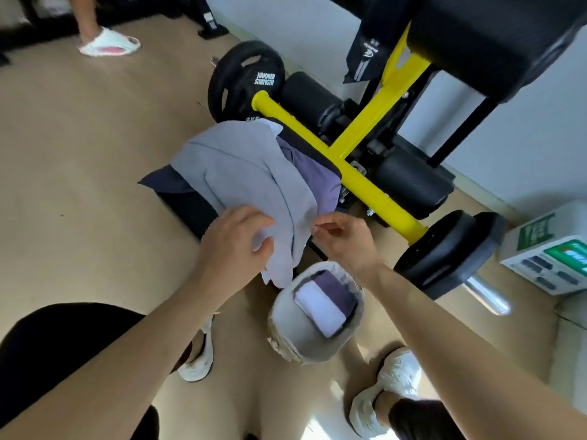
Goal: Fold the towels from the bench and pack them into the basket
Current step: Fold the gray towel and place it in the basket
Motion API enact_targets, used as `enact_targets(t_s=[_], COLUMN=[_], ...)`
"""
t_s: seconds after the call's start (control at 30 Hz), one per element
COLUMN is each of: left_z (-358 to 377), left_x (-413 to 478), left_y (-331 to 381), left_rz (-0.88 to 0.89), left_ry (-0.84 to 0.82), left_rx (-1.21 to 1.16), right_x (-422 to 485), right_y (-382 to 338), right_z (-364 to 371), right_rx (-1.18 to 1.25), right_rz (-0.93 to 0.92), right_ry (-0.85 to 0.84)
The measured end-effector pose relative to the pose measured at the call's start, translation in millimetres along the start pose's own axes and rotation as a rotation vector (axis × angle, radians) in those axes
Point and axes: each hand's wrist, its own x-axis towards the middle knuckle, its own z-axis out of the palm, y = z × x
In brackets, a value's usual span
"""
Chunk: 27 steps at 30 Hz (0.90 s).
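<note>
In the middle of the frame a grey towel (247, 173) lies draped over the black bench (187, 201), covering part of a purple towel (314, 176) on its right side. The left hand (236, 239) grips the grey towel's near edge with curled fingers, and just to its right the right hand (344, 239) pinches the same edge between thumb and fingertips. Below the hands, on the floor, stands the basket (292, 331), holding a folded white towel (319, 304) beside a folded dark purple one. A yellow frame (349, 173) and a black weight plate (246, 77) sit behind the bench
</note>
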Motion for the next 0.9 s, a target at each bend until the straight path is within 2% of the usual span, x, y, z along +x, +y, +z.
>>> enact_targets(t_s=[0.17,0.3,0.4,0.53,0.63,0.8,0.9], left_z=[2,-3,-5,-7,-9,-24,-40], left_x=[14,19,18,17,16,18,23], left_y=[-14,-17,-21,-23,-21,-14,-8], left_rz=[-0.075,-0.084,-0.117,-0.147,-0.165,-0.285,-0.259], left_ry=[-0.196,-0.164,-0.146,-0.128,-0.139,0.025,0.172], left_rx=[0.118,0.045,0.010,-0.044,-0.097,-0.350,-0.389], right_x=[38,48,42,35,29,7,-12], right_y=[-19,-22,-36,-66,-95,-132,-151], right_z=[22,23,16,-7,-30,-45,-52], right_rx=[0.005,-0.095,-0.169,0.188,0.243,0.206,0.155], right_rz=[0.113,0.154,0.075,0.026,-0.131,-0.316,-0.392], right_ry=[0.039,0.156,0.233,0.241,0.222,0.105,0.008])
